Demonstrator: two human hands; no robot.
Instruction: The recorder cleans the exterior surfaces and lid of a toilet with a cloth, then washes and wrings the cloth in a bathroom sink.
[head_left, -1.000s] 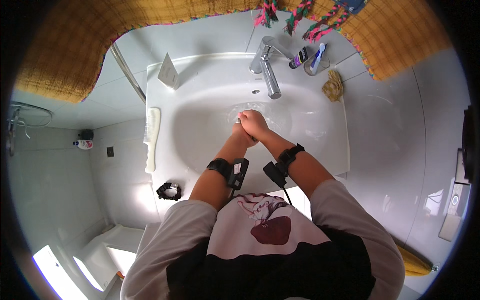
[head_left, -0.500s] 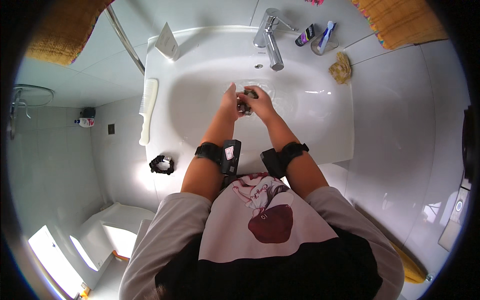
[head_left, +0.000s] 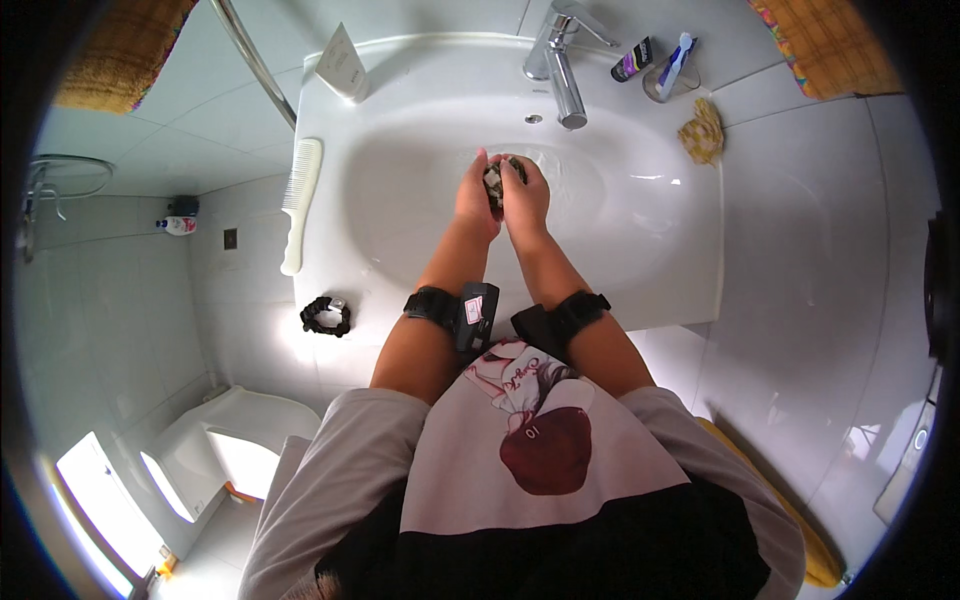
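Over the white washbasin (head_left: 655, 250), my left hand (head_left: 477, 195) and my right hand (head_left: 527, 195) are cupped together. Between them they squeeze a small crumpled patterned cloth (head_left: 493, 183), dark green and pale. Its full shape is hidden by my fingers and palms. My right fingers curl over its far side, while my left hand supports it from the left. Shallow water ripples in the bowl just beyond my hands. The chrome faucet (head_left: 568, 95) stands past them to the right, its spout apart from my hands.
Along the basin's left side lie a white comb (head_left: 300, 205) and a black scrunchie (head_left: 325, 316); a white tube (head_left: 342, 65) stands at the back left. A dark tube (head_left: 631, 60), a glass with a toothbrush (head_left: 675, 72) and a crumpled yellowish scrunchie (head_left: 701, 132) sit at the back right.
My hands have closed more tightly around the patterned cloth, with the right hand now wrapped over it. They have shifted slightly relative to the basin, and the whole view has moved a little.
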